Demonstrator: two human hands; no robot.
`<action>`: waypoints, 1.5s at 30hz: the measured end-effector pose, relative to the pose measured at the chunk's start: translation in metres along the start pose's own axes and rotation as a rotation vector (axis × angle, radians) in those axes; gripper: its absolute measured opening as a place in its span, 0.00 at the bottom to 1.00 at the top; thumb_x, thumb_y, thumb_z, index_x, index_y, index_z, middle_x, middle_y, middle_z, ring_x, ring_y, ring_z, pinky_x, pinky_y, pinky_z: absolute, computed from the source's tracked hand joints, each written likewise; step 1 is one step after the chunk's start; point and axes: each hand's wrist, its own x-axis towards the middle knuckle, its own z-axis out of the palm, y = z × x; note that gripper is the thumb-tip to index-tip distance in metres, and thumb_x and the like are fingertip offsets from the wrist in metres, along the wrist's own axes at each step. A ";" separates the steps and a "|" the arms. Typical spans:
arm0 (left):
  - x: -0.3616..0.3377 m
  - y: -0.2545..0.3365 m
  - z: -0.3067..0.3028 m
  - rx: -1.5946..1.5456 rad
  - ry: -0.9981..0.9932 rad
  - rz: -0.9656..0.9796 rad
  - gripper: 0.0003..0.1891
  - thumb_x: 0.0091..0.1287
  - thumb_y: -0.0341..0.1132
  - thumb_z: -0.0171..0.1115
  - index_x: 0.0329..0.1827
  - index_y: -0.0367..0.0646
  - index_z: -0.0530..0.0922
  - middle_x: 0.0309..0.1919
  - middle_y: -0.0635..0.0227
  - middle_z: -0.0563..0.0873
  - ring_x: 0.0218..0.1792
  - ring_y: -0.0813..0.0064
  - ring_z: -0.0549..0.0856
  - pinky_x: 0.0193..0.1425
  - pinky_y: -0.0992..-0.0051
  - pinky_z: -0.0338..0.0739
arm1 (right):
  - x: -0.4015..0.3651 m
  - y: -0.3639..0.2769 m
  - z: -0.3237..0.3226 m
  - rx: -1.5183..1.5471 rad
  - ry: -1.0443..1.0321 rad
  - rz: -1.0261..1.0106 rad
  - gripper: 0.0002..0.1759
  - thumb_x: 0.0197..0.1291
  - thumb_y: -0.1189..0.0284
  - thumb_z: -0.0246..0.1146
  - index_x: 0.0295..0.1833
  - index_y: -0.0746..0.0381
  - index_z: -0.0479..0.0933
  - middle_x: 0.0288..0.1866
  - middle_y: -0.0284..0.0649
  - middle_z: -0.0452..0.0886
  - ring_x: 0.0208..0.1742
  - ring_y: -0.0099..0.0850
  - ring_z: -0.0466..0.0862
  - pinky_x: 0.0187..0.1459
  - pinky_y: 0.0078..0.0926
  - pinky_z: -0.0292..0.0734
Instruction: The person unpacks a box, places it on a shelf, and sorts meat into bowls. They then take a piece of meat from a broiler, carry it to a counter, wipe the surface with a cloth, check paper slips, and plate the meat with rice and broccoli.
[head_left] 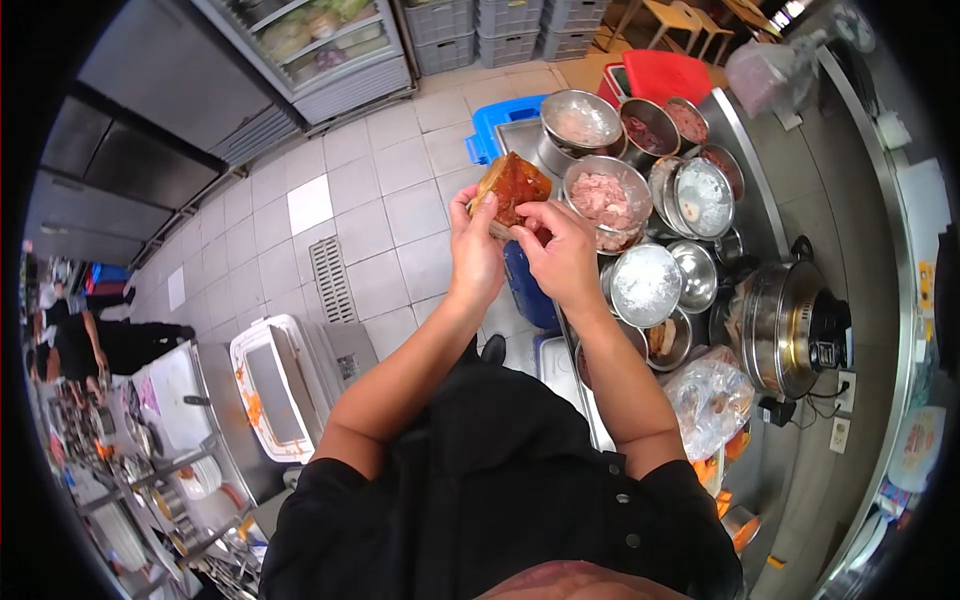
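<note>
head view: browned meat (516, 187) between both hands (512, 248).

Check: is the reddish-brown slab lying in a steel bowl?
No, the reddish-brown slab is held up in the left hand and right hand.

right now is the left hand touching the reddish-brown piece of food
Touching: the head view shows the left hand holding the reddish-brown piece of food by its left edge.

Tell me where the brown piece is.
In the head view, the brown piece is held by the left hand and right hand, just left of the bowl of pink meat.
</note>
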 end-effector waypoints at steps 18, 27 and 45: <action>-0.061 0.117 -0.140 -0.061 0.197 0.249 0.20 0.78 0.38 0.58 0.67 0.45 0.63 0.57 0.60 0.80 0.53 0.72 0.81 0.52 0.69 0.78 | -0.034 -0.097 0.164 -0.107 -0.215 -0.318 0.08 0.48 0.80 0.70 0.29 0.60 0.76 0.27 0.38 0.79 0.29 0.41 0.81 0.30 0.38 0.74; -0.101 0.170 -0.185 -0.231 0.312 0.205 0.19 0.79 0.39 0.58 0.65 0.44 0.64 0.59 0.61 0.78 0.61 0.66 0.78 0.68 0.62 0.73 | -0.059 -0.131 0.222 -0.017 -0.288 -0.418 0.08 0.47 0.80 0.71 0.29 0.60 0.77 0.27 0.38 0.78 0.30 0.40 0.81 0.31 0.37 0.75; -0.133 0.224 -0.267 -0.212 0.398 0.266 0.20 0.79 0.41 0.57 0.66 0.46 0.64 0.60 0.60 0.78 0.61 0.66 0.80 0.61 0.59 0.78 | -0.088 -0.189 0.303 -0.076 -0.415 -0.336 0.08 0.52 0.81 0.73 0.34 0.65 0.80 0.28 0.42 0.80 0.28 0.37 0.81 0.31 0.30 0.76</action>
